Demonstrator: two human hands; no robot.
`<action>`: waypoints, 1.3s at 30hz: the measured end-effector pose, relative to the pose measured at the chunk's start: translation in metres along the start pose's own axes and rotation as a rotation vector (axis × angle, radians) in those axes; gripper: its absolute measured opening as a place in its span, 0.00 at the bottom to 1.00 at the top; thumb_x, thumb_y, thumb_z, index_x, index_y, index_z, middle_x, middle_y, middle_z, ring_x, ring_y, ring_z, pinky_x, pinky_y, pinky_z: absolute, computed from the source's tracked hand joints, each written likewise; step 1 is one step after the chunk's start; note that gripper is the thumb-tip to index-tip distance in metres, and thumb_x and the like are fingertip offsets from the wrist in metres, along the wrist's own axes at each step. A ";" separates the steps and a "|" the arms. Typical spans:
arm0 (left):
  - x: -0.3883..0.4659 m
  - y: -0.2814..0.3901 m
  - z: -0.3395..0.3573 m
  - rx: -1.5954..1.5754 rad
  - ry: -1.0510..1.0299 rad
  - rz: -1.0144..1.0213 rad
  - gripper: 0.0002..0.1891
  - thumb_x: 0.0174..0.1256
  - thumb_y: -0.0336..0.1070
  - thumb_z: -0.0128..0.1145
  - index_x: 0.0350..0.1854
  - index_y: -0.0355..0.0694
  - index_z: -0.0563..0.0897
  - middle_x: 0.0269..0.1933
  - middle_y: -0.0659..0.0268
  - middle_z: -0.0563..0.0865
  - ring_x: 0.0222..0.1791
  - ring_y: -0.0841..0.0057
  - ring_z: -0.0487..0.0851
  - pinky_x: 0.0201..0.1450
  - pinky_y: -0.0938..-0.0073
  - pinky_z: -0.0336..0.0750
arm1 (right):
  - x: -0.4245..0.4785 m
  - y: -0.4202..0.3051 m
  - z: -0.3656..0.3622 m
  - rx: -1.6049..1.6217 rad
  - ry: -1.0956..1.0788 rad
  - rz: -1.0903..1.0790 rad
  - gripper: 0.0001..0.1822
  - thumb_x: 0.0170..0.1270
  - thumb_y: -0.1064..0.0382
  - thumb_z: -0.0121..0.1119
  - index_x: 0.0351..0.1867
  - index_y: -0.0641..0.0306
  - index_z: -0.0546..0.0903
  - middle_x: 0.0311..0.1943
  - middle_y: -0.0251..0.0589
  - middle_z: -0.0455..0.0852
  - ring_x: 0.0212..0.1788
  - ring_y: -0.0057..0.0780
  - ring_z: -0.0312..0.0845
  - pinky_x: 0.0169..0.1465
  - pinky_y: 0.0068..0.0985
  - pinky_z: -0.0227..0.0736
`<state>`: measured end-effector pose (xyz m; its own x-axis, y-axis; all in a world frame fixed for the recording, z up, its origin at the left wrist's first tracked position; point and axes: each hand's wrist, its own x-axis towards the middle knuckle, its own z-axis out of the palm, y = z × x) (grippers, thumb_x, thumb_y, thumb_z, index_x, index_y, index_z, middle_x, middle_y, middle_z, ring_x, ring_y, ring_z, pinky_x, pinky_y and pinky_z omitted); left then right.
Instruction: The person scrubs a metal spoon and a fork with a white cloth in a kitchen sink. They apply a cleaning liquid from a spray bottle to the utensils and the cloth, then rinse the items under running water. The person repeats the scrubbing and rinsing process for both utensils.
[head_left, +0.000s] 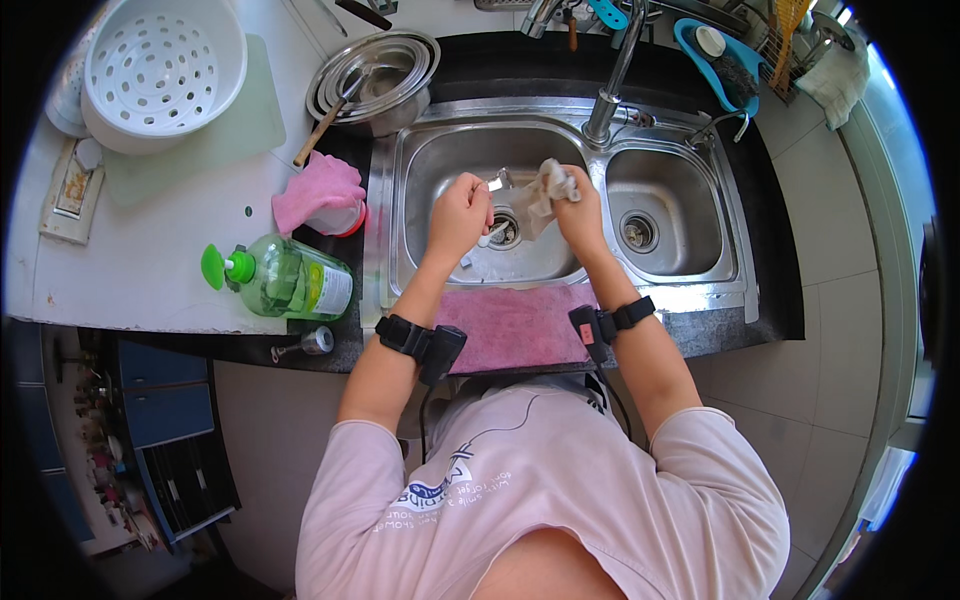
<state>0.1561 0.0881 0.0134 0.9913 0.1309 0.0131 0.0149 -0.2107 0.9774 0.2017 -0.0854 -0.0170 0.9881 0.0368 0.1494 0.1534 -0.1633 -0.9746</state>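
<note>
Over the large left basin of the stainless steel sink (424, 150), my left hand (457, 217) is closed around a small utensil. Its shiny metal head (500, 180) sticks out above the fingers. A white, handle-like piece (494, 234) shows below them; the fist hides the middle, so its exact kind is unclear. To the right, my right hand (580, 214) grips a crumpled, off-white thin cloth (541, 196), which hangs towards the left hand. Cloth and utensil are close together; whether they touch I cannot tell. Beneath both hands lies the basin's drain strainer (504, 231).
A chrome faucet (604, 112) rises behind the basins. On the left stand a green soap bottle (289, 277), a pink cloth (321, 187) over a container, stacked metal bowls (375, 79) and a white colander (161, 71). A pink towel (517, 330) covers the sink's front edge.
</note>
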 end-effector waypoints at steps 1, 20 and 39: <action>0.000 0.000 0.000 -0.007 -0.015 0.000 0.08 0.66 0.33 0.45 0.30 0.36 0.73 0.17 0.68 0.76 0.13 0.87 0.71 0.17 0.86 0.65 | 0.002 0.001 0.001 0.126 -0.018 0.037 0.13 0.53 0.68 0.60 0.41 0.65 0.76 0.34 0.38 0.81 0.36 0.22 0.76 0.38 0.20 0.69; 0.006 0.017 0.023 -0.564 -0.190 -0.229 0.12 0.70 0.41 0.41 0.33 0.39 0.73 0.21 0.69 0.77 0.17 0.84 0.72 0.21 0.86 0.65 | 0.012 -0.031 -0.007 0.626 -0.369 0.261 0.12 0.62 0.66 0.54 0.47 0.65 0.76 0.40 0.35 0.78 0.41 0.19 0.72 0.45 0.18 0.68; -0.005 0.101 0.054 -0.140 -0.069 0.125 0.09 0.69 0.34 0.42 0.32 0.36 0.73 0.21 0.69 0.77 0.19 0.87 0.72 0.23 0.87 0.68 | 0.019 -0.092 -0.047 0.672 -0.304 0.251 0.08 0.58 0.65 0.60 0.36 0.66 0.78 0.30 0.34 0.80 0.31 0.19 0.74 0.33 0.18 0.68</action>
<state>0.1601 0.0136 0.1003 0.9910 0.0442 0.1261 -0.1221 -0.0835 0.9890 0.2072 -0.1165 0.0834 0.9308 0.3626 -0.0469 -0.2105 0.4266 -0.8796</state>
